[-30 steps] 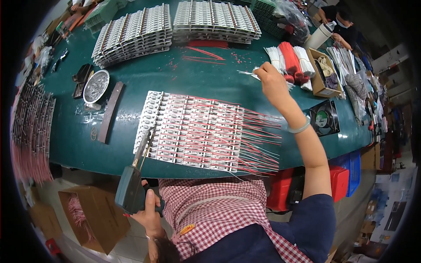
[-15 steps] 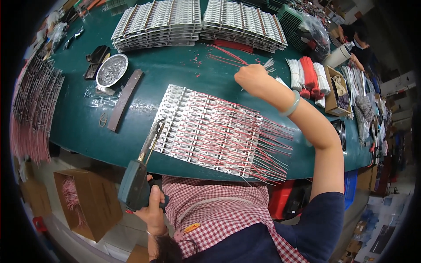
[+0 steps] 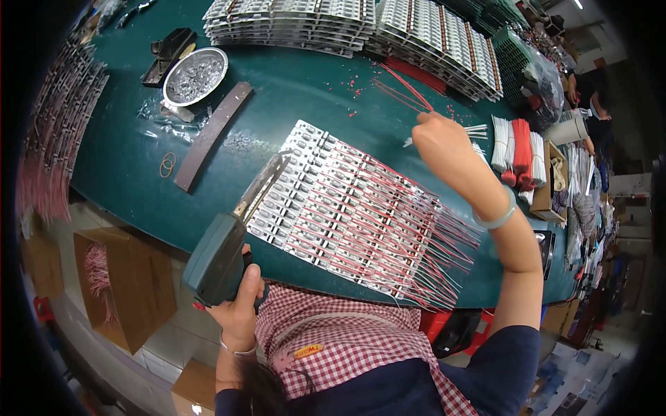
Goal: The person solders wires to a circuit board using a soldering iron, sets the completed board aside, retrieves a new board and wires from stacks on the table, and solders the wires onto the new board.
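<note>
My left hand (image 3: pixel 239 301) grips the handle of a dark green soldering gun (image 3: pixel 214 260). Its long metal tip reaches up over the left edge of a flat panel (image 3: pixel 291 184) made of rows of small silvery-white parts. Thin red and white wires (image 3: pixel 374 229) lie across the panel in rows, their free ends sticking out past its right edge. Beyond the panel's upper right, my right hand (image 3: pixel 440 139) is closed with its knuckles up. Loose red wires (image 3: pixel 409 93) meet its far side, and short white wires (image 3: pixel 475 130) lie behind it. What its fingertips hold is hidden.
Stacks of similar panels (image 3: pixel 291 24) stand at the back of the green table. A metal bowl of shiny bits (image 3: pixel 196 76) and a flat dark bar (image 3: pixel 215 135) lie left. Bundled red and white wires (image 3: pixel 520 149) sit right; wired panels (image 3: pixel 55 132) fill the far left.
The view has shifted, so the table's things appear farther right. My right hand remains closed near the loose red wires. The soldering gun's tip stays at the panel's left side.
</note>
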The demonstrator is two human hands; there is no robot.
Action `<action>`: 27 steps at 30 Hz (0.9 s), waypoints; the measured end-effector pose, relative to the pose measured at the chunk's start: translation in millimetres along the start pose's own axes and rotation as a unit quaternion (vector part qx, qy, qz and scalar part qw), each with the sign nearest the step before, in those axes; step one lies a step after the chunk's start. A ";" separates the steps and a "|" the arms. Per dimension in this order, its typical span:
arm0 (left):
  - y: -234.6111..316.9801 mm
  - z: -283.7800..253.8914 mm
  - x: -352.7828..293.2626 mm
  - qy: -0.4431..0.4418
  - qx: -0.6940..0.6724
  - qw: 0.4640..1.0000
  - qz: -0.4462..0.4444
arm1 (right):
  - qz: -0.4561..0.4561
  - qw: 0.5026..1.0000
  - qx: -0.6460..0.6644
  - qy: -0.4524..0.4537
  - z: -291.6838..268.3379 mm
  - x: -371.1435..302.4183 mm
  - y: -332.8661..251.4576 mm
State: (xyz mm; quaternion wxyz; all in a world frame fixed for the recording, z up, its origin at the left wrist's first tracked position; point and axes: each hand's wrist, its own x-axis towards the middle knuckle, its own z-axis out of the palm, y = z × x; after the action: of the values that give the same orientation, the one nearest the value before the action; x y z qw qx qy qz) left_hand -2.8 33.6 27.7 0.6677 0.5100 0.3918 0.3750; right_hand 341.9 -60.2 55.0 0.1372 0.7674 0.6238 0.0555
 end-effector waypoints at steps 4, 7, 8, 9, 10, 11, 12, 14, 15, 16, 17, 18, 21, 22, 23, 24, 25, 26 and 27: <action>2.3 10.7 11.6 -0.003 0.016 1.000 -0.025 | 0.006 0.984 0.117 0.132 6.8 6.6 -20.6; 5.1 17.6 16.2 -0.014 0.039 0.998 -0.036 | -0.002 0.994 0.065 0.084 6.4 10.8 -20.0; 6.7 19.8 17.3 -0.017 0.044 0.998 -0.040 | -0.002 0.994 0.068 0.084 3.0 13.5 -17.3; 8.5 21.3 18.3 -0.019 0.050 0.998 -0.045 | -0.013 0.998 0.028 0.056 -2.9 16.6 -15.2; 8.3 23.3 19.6 -0.019 0.054 0.997 -0.047 | -0.025 0.999 -0.012 0.028 -6.9 19.8 -13.1; 6.6 25.4 21.0 -0.021 0.054 0.997 -0.053 | -0.057 0.998 -0.038 0.002 -7.8 24.1 -11.1; 3.8 28.4 22.3 -0.025 0.051 0.997 -0.057 | -0.056 0.998 -0.037 0.003 -6.0 27.4 -12.9; -2.9 31.4 23.1 -0.036 0.053 0.997 -0.053 | -0.067 0.993 -0.057 -0.074 -0.9 35.8 -20.4; -4.6 33.0 23.6 -0.047 0.053 0.996 -0.050 | -0.065 0.993 -0.057 -0.075 0.4 37.0 -21.5; -2.8 33.4 22.4 -0.044 0.055 0.996 -0.052 | -0.055 0.994 -0.056 -0.079 0.8 37.9 -25.1; -0.3 34.0 21.4 -0.038 0.056 0.996 -0.055 | -0.045 0.994 -0.056 -0.084 0.8 37.6 -27.7; 0.2 34.1 21.0 -0.030 0.055 0.996 -0.058 | -0.048 0.994 -0.055 -0.084 -1.4 36.3 -27.0; 3.7 35.0 23.3 -0.024 0.046 0.996 -0.068 | -0.049 0.999 0.019 -0.014 -5.8 30.0 -25.5; 2.7 34.7 24.2 -0.024 0.047 0.996 -0.070 | -0.042 0.993 0.084 0.068 0.8 27.8 -28.0; 0.9 33.5 25.2 -0.028 0.052 0.995 -0.081 | -0.035 0.977 0.149 0.149 8.1 25.3 -31.2; 1.2 32.6 25.8 -0.033 0.056 0.993 -0.094 | -0.034 0.977 0.151 0.146 12.7 22.9 -37.6; -1.5 33.8 27.4 -0.035 0.056 0.993 -0.096 | -0.031 0.955 0.223 0.196 20.2 22.4 -47.1; -4.3 35.3 28.8 -0.043 0.065 0.994 -0.076 | -0.028 0.924 0.292 0.243 27.9 22.2 -56.8; -5.1 36.6 28.3 -0.051 0.074 0.995 -0.052 | -0.017 0.911 0.317 0.262 33.4 20.3 -65.0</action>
State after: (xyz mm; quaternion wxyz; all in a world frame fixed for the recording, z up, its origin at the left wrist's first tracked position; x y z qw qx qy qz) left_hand 42.6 43.8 25.1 0.6662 0.5551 0.4098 0.2832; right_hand 293.6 -33.2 3.1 -0.2805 0.7176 0.6354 0.0519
